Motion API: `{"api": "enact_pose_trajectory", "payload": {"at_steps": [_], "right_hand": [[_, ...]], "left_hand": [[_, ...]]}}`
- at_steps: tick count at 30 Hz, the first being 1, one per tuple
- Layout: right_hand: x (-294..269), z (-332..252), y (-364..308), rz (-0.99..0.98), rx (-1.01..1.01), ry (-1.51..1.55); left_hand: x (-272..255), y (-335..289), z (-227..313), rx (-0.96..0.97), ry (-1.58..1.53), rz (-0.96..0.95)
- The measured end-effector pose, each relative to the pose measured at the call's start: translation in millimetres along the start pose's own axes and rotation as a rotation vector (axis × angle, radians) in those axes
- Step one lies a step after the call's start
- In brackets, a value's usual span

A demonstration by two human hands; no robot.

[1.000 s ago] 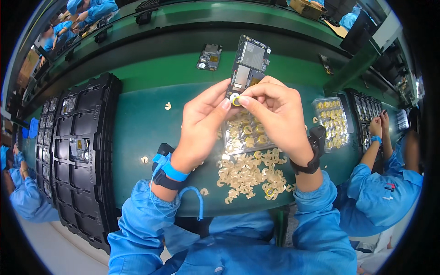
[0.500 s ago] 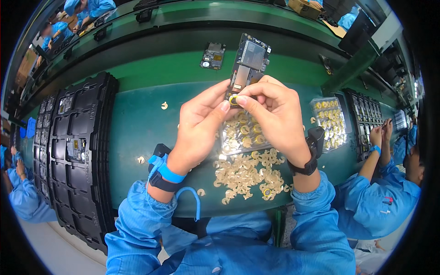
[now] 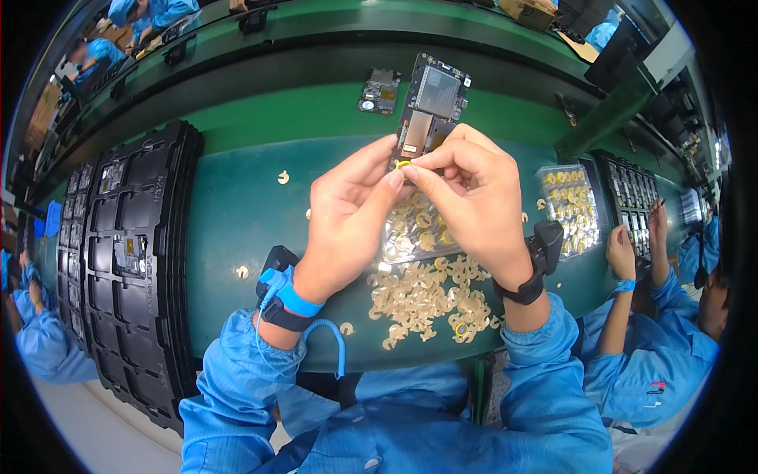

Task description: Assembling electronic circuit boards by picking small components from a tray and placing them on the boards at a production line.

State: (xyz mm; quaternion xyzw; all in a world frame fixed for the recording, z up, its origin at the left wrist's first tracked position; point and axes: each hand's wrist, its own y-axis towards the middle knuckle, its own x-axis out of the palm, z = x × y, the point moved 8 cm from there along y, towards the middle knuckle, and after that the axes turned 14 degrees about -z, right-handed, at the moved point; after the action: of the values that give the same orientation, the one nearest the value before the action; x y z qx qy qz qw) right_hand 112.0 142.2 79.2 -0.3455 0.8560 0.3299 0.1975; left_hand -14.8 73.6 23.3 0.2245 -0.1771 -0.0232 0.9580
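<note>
A long dark circuit board [image 3: 437, 91] with silver shields stands tilted up from my fingers over the bench. Its lower end is gripped by my left hand [image 3: 343, 209], the thumb near the bottom edge. My right hand [image 3: 478, 193] pinches a small yellow-rimmed round part [image 3: 403, 163] at that lower end, where both thumbs come close together. Fingers hide much of this part, so I cannot tell whether it is fixed to the board. Below my hands lies a clear plastic tray [image 3: 403, 246] of round yellow-and-silver parts, and nearer me a pile of cream tabbed discs [image 3: 422, 300].
Stacked black trays [image 3: 146, 213] rise at the left. Another circuit board [image 3: 380, 92] lies beyond my hands. A second clear tray [image 3: 570, 207] sits to the right, beside a co-worker's hands [image 3: 622, 251]. A coiled blue cord [image 3: 339, 340] hangs from my left wrist strap [image 3: 288, 292].
The yellow-rimmed part has turned from nearly face-on to more edge-on between my fingers. The co-worker's hands at the right have moved apart and one is lower.
</note>
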Motion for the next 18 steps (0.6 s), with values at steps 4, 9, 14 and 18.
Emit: {"api": "enact_pose_trajectory", "payload": {"at_steps": [4, 9, 14, 18], "right_hand": [[3.5, -10.6, 0.1, 0.021, -0.015, -0.031], [5.0, -14.6, -0.4, 0.028, -0.081, -0.077], [5.8, -16.0, -0.8, 0.069, -0.141, -0.055], [5.8, -17.2, -1.2, 0.069, -0.145, -0.046]], "left_hand": [[-1.2, 0.4, 4.3, -0.003, 0.033, 0.045], [-5.5, -1.4, 1.4, -0.015, 0.056, 0.060], [-6.5, -1.3, 0.8, -0.021, 0.040, 0.068], [-4.3, -1.1, 2.9, -0.004, 0.019, 0.055]]}}
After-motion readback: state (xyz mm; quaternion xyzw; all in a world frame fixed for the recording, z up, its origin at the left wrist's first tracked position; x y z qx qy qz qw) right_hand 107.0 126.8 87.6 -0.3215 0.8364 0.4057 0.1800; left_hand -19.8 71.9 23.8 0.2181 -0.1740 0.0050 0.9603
